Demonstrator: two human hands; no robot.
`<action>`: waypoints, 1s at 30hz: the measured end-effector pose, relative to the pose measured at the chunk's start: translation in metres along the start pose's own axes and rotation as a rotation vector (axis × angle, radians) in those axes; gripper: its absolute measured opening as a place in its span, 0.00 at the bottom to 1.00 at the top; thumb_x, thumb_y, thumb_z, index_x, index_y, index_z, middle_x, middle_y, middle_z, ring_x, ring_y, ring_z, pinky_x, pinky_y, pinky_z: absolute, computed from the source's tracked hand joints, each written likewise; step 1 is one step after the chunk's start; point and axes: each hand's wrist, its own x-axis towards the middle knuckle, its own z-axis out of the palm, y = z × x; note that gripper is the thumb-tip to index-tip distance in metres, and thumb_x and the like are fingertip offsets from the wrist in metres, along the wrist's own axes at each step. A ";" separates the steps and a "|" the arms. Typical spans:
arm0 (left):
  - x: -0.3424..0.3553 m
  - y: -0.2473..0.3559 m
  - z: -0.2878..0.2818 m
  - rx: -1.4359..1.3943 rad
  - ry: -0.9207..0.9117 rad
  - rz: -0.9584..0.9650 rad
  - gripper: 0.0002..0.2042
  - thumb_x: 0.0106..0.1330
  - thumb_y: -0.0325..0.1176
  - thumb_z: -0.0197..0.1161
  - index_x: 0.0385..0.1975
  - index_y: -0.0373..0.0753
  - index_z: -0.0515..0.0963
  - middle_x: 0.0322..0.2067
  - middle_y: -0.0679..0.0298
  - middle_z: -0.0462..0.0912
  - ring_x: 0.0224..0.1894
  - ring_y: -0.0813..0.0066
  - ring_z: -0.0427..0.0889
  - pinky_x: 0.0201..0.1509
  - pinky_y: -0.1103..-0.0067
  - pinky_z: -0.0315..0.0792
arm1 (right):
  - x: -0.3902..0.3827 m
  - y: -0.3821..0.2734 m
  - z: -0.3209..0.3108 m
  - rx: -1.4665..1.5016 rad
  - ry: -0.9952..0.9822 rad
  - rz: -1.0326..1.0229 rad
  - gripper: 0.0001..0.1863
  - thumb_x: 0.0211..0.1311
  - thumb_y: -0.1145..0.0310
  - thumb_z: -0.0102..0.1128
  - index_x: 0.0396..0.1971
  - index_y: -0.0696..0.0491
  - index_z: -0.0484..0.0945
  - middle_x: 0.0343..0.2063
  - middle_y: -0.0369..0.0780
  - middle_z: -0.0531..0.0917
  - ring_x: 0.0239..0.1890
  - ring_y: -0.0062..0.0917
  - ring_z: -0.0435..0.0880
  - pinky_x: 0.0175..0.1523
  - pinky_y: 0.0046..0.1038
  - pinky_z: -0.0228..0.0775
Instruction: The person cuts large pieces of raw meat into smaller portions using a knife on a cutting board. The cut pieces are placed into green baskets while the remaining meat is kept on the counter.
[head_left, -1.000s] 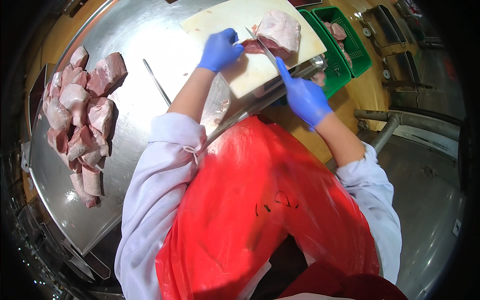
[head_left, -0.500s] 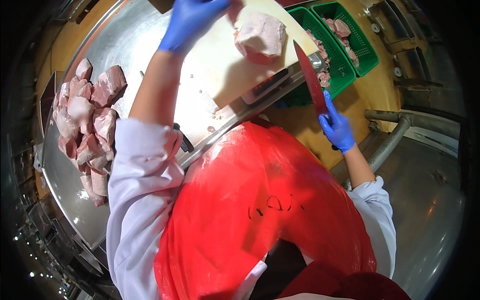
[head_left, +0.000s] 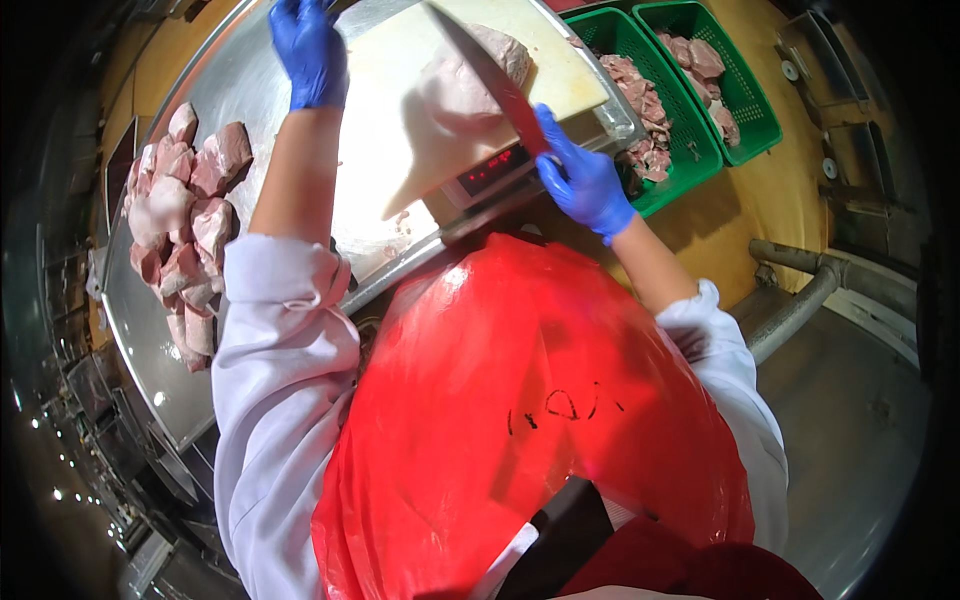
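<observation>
My right hand (head_left: 588,185), in a blue glove, is closed round a knife at its handle end. The long blade of the knife (head_left: 485,75) points up and left, passing in front of a large pale piece of meat (head_left: 505,52). That meat lies on a white cutting board (head_left: 375,150); I cannot tell whether the blade touches it. My left hand (head_left: 308,60), also blue-gloved, is over the steel table left of the board. Its fingertips run into the top edge of the picture, and whether they hold anything is hidden.
Several raw meat chunks (head_left: 172,215) are heaped on the steel table (head_left: 150,340) at left. A scale with a red display (head_left: 490,172) shows at the board's near edge. On the right are two green baskets (head_left: 690,165) (head_left: 765,130) with meat pieces. A metal pipe rail (head_left: 800,310) stands below them.
My right hand has brought the knife up and left, from beside the board to in front of the meat. My left hand has moved left, away from the board's far side.
</observation>
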 end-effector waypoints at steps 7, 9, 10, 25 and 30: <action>-0.085 0.028 -0.058 0.179 0.255 -0.071 0.11 0.73 0.32 0.54 0.50 0.34 0.71 0.50 0.55 0.80 0.44 0.66 0.83 0.46 0.73 0.75 | 0.035 0.027 0.018 -0.147 -0.205 -0.157 0.38 0.62 0.72 0.61 0.73 0.39 0.61 0.21 0.42 0.78 0.20 0.40 0.79 0.27 0.40 0.73; -0.106 0.034 -0.067 0.261 0.275 -0.072 0.12 0.74 0.32 0.51 0.52 0.34 0.71 0.51 0.54 0.80 0.46 0.63 0.83 0.48 0.71 0.76 | 0.023 0.032 0.007 -0.157 -0.280 -0.140 0.39 0.62 0.73 0.60 0.73 0.39 0.60 0.21 0.43 0.78 0.20 0.40 0.79 0.27 0.40 0.73; -0.117 0.038 -0.071 0.303 0.287 -0.074 0.12 0.75 0.32 0.50 0.52 0.34 0.71 0.51 0.53 0.80 0.47 0.61 0.83 0.49 0.71 0.76 | 0.015 0.036 0.001 -0.146 -0.319 -0.135 0.39 0.62 0.73 0.60 0.73 0.38 0.59 0.22 0.43 0.78 0.21 0.41 0.79 0.27 0.40 0.73; -0.213 0.005 0.036 0.790 0.030 -0.135 0.14 0.57 0.34 0.75 0.32 0.34 0.77 0.24 0.65 0.82 0.24 0.82 0.78 0.31 0.81 0.75 | -0.044 0.085 -0.097 0.114 -0.463 0.192 0.40 0.64 0.74 0.57 0.75 0.41 0.55 0.21 0.46 0.80 0.21 0.39 0.82 0.32 0.36 0.74; -0.213 -0.005 0.023 0.698 0.054 -0.282 0.08 0.61 0.29 0.71 0.33 0.32 0.80 0.27 0.67 0.83 0.29 0.85 0.78 0.34 0.83 0.74 | 0.001 0.051 -0.045 0.212 -0.244 0.074 0.40 0.64 0.73 0.57 0.75 0.41 0.54 0.22 0.46 0.80 0.22 0.40 0.82 0.31 0.39 0.73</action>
